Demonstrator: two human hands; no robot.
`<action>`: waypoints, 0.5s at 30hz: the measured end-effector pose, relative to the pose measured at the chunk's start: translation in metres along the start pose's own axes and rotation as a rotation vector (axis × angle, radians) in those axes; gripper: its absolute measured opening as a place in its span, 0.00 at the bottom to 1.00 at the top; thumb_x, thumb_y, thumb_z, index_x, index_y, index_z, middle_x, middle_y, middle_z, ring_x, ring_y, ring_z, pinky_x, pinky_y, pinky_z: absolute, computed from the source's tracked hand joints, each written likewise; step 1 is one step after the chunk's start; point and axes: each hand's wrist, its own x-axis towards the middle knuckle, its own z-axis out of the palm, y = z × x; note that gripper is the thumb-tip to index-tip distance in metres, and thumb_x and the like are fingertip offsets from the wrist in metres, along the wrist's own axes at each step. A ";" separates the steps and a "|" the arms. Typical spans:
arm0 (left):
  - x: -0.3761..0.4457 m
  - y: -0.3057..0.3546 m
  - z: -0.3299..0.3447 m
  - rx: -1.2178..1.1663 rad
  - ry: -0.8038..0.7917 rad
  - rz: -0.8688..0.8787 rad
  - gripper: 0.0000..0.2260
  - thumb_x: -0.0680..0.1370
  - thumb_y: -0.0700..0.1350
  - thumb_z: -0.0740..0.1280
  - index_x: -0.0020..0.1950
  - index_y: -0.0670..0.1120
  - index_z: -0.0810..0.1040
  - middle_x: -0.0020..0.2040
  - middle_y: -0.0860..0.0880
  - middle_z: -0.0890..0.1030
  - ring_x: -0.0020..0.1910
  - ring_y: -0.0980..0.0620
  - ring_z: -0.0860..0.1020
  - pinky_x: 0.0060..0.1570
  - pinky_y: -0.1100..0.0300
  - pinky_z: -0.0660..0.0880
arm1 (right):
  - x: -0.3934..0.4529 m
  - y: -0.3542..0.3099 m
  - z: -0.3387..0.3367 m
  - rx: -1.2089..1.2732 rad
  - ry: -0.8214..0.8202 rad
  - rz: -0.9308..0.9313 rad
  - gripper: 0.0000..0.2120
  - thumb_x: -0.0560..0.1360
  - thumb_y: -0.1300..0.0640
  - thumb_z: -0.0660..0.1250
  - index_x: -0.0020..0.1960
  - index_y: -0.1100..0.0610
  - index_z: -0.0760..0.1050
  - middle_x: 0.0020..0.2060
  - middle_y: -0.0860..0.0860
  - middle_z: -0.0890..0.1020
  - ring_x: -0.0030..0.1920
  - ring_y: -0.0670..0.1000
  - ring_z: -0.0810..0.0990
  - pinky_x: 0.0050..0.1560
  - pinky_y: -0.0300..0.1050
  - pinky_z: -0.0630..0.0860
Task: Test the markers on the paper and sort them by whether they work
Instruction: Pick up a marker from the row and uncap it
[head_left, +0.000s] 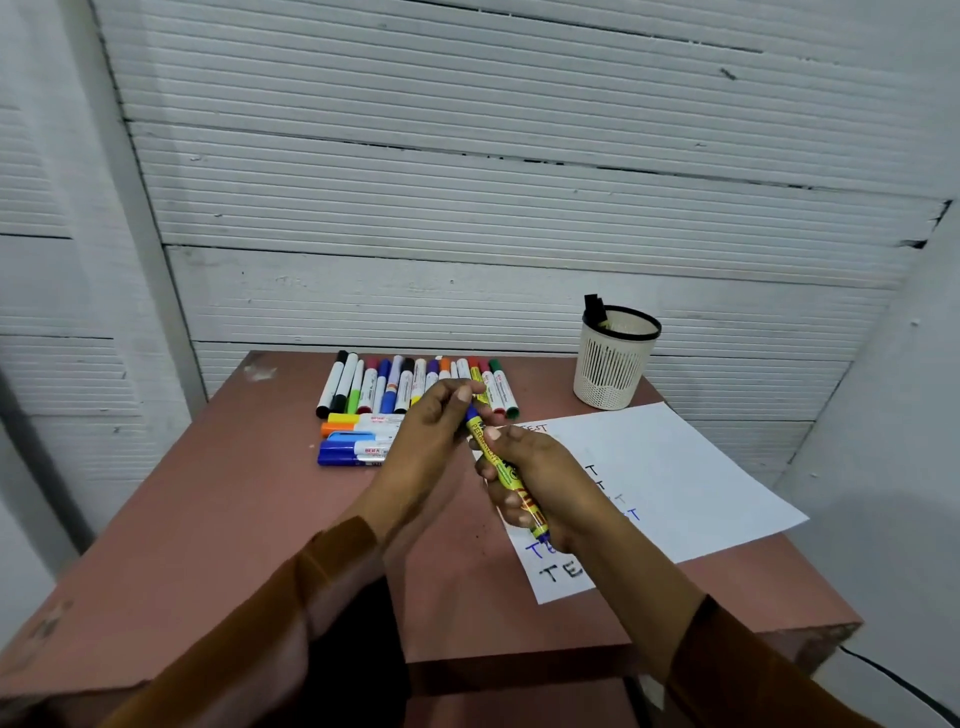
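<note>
Far left of the paper (675, 478), at the back of the brown table (208, 519): a row of capped markers (415, 387) lying side by side, with 5 more markers (358, 439) stacked crosswise just in front of them. Probably the untested pile, though not certain from layout alone.

Nearer the paper, above its left edge: left hand (431, 431) raised off the table, fingertips curled and pinching the blue cap end (471, 413) of a yellow permanent marker (501, 470). Right hand (540, 483) wrapped round the barrel of that same marker, lower end poking out below the fist over the sheet.

Step in hand, as a judgement: cap coming off or going back on, impossible to say which. If off: pull straight along the barrel, then bring the tip down onto a bare patch of paper. If on: press until seated, then drop into the right group.

On the paper: handwritten "TEST" marks in black, blue and red, several partly covered by the right hand and wrist.

Behind the paper, toward the right: white slotted pen cup (613, 358) with a black object sticking out at its rim, possibly 1 sorted marker; contents otherwise unseen.

Marker tip hidden. Label beyond "PERMANENT" too blurred to read.
</note>
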 end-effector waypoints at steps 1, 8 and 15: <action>0.003 -0.003 -0.008 0.231 -0.029 0.023 0.12 0.80 0.45 0.58 0.62 0.46 0.72 0.47 0.51 0.78 0.48 0.58 0.78 0.43 0.72 0.73 | 0.002 0.000 -0.004 -0.059 0.040 -0.017 0.06 0.80 0.55 0.58 0.50 0.58 0.71 0.29 0.51 0.73 0.21 0.46 0.65 0.20 0.34 0.62; 0.004 -0.044 -0.071 1.255 0.090 0.223 0.21 0.77 0.57 0.57 0.67 0.50 0.73 0.62 0.47 0.77 0.62 0.46 0.72 0.63 0.50 0.64 | 0.022 -0.010 -0.046 -0.542 0.449 -0.265 0.03 0.75 0.62 0.62 0.47 0.56 0.69 0.41 0.48 0.82 0.40 0.46 0.75 0.38 0.32 0.68; 0.008 -0.052 -0.077 1.432 0.087 0.263 0.25 0.74 0.57 0.51 0.62 0.49 0.77 0.57 0.48 0.80 0.58 0.46 0.76 0.62 0.46 0.62 | 0.045 -0.070 -0.081 -0.586 0.793 -0.706 0.08 0.77 0.62 0.63 0.54 0.61 0.69 0.44 0.49 0.77 0.42 0.48 0.75 0.37 0.30 0.69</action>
